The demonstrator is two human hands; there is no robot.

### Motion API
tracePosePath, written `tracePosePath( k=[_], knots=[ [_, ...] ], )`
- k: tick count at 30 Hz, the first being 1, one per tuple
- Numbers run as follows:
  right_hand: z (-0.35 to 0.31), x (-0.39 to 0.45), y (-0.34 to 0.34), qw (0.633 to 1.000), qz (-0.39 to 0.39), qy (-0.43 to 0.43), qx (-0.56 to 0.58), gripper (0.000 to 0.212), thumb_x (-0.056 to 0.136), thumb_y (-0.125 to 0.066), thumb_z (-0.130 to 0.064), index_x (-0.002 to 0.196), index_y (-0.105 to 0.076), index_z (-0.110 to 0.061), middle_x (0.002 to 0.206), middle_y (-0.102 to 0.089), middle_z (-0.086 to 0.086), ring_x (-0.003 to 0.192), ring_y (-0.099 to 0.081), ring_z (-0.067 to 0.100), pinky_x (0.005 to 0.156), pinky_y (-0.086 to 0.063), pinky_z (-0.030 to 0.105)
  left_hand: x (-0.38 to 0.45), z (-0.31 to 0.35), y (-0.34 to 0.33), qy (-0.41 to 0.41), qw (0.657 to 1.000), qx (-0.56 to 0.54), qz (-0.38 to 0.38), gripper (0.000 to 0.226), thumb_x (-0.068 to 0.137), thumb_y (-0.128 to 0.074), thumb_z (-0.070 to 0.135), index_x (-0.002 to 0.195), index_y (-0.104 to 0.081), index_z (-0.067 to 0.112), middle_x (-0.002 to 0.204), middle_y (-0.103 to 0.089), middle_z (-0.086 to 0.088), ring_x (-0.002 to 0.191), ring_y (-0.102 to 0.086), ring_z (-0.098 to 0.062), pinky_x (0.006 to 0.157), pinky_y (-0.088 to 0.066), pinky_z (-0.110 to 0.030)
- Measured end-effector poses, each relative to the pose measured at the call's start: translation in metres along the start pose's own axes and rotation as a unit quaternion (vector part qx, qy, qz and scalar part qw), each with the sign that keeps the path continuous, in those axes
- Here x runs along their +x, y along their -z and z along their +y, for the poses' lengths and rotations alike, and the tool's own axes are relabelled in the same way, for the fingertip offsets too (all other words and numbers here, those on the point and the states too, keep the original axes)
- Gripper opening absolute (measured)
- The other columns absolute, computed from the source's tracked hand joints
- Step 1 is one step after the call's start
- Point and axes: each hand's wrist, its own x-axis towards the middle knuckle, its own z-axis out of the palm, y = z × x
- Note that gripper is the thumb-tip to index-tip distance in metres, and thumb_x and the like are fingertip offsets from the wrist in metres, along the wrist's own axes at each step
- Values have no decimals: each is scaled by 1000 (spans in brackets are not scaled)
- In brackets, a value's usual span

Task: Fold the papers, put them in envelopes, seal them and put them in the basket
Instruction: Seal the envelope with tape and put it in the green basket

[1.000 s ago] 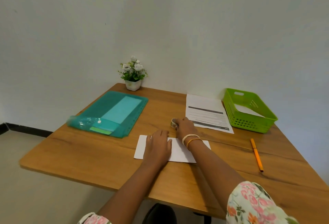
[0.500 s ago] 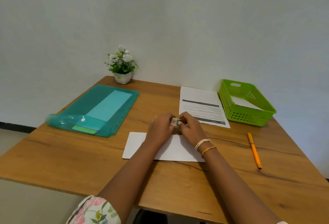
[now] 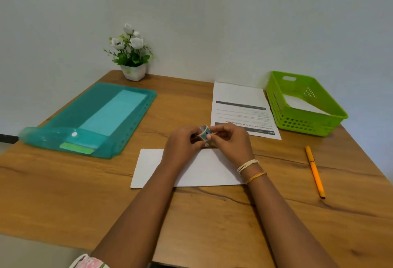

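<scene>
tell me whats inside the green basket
The green basket holds something flat and white, probably an envelope, lying against its far side. The near wall covers its lower edge and the floor in front, so I cannot tell whether there is more than one.

Walls: I see two plain pale walls, grey-white, with no window; they meet in a corner beyond my hands.
Table: a wooden table with brown grain and dark streaks lies under my hands; its far-left corner is rounded.
Floor: a pale floor shows below the near edge of the table, to the left of my left arm.
Skirting: a dark strip runs at the foot of the wall, far to the left of my hands.
Light: soft and even, with weak shadows only; I cannot tell from where it comes.
</scene>
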Motion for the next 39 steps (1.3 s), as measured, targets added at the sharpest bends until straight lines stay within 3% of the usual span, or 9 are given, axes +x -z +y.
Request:
tracePosePath(
  k=[7, 17, 21, 26, 31, 35, 39],
  knots=[
    [0, 0, 5, 1000, -4, -16, 21, 8, 75, -78, -12, 81, -74, -16, 80, -73, -2, 75, -68, 7, 71, -55, 20, -3, 4, 1, -12, 1000, 21, -8, 14, 76, -76, 21, 89, -71, 21, 82, -62, 9, 75, -55, -8, 60, -41, -24],
    [-6, -4, 8, 1000, 6, 10, 0, 5, 74, -75, -8, 76, -72, -11, 74, -72, -2, 68, -68, 7, 66, -57, 20, -6, 8, 3, -10, 999, 30, -12, 14, 77, -74, 27, 84, -63, 25, 78, -58, 11, 71, -53, -8, 56, -37, -22],
    [-5, -4, 9, 1000, 12, -3, 27, 6, 73, -74, -5, 77, -71, -6, 74, -72, 2, 66, -68, 7, 64, -56, 20, -6, 9, 3, -11, 999, 40, -9, 19, 78, -74, 34, 80, -57, 25, 81, -58, 11, 74, -53, -7, 57, -43, -26],
    [-5, -2, 10, 999, 20, -7, 37, 9, 75, -72, -3, 75, -68, -11, 74, -72, 0, 68, -70, 11, 59, -56, 20, -5, 11, 4, -16, 997, 73, 25, 21, 80, -72, 35, 79, -53, 26, 82, -56, 11, 72, -49, -6, 55, -32, -20],
    [-5, 0, 12, 999, 27, -20, 35, 5, 77, -72, -2, 78, -69, -5, 74, -71, -2, 70, -70, 10, 55, -53, 15, -3, 7, 5, 15, 987, 141, 71, 30, 74, -76, 44, 91, -59, 26, 88, -52, 12, 82, -49, -8, 68, -42, -26],
    [-2, 2, 15, 1000, 8, -29, 7, 8, 78, -72, -3, 80, -70, -10, 77, -71, -2, 75, -71, 16, 59, -56, 21, -1, 4, 5, 44, 980, 183, 65, 39, 73, -74, 53, 97, -61, 25, 92, -50, 9, 87, -44, -9, 69, -32, -25],
    [2, 4, 21, 999, 2, -40, 2, 13, 79, -71, -3, 82, -70, -15, 78, -72, -1, 78, -71, 15, 63, -57, 22, -3, 4, 4, 43, 980, 183, 64, 41, 70, -75, 57, 96, -63, 29, 94, -50, 8, 90, -44, -10, 73, -37, -26]
  ],
)
